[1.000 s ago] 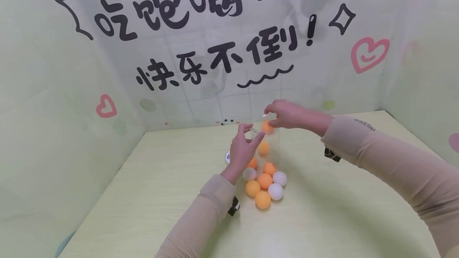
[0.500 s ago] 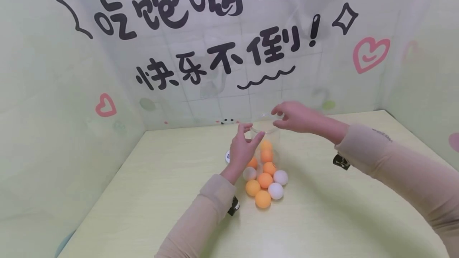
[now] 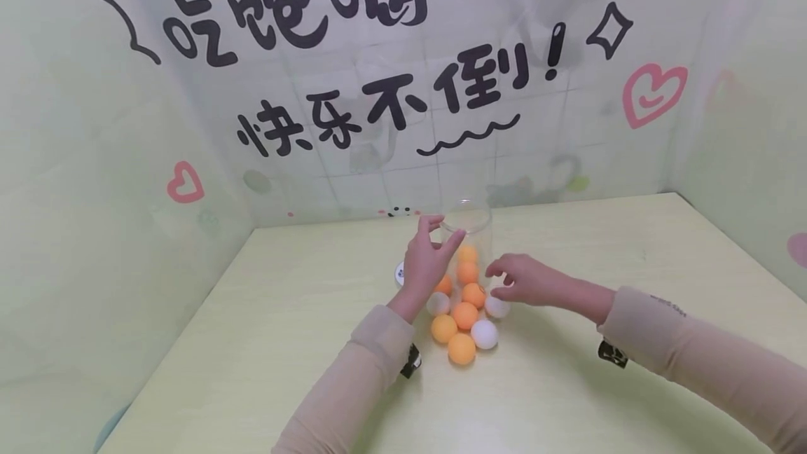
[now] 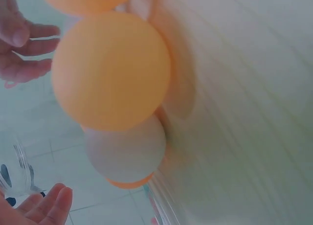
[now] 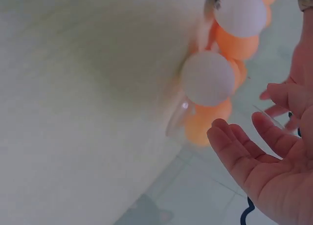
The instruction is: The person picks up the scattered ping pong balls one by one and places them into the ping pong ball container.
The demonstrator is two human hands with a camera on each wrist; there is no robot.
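Note:
A clear cylindrical jar (image 3: 478,239) stands upright on the table with orange ping-pong balls (image 3: 468,272) inside. My left hand (image 3: 426,261) holds its rim, thumb on the near side and fingers at the left. Right of the jar, my right hand (image 3: 529,280) has its thumb and fingers parted over a white ping-pong ball (image 3: 498,307). In the right wrist view the fingertips come close to that white ball (image 5: 208,78), nothing between them. Loose in front of the jar lie more balls, among them an orange ball (image 3: 462,349) and a second white ball (image 3: 485,334).
A round white disc (image 3: 400,273) lies left of the jar, partly hidden by the left hand. Behind the pale wooden table (image 3: 284,342) hangs a printed curtain (image 3: 353,188) with black lettering. Both wrists carry small black devices.
My right hand let an orange ball drop into the jar, drew back from the rim, then came down to the white ball at the right. The left hand stays at the rim.

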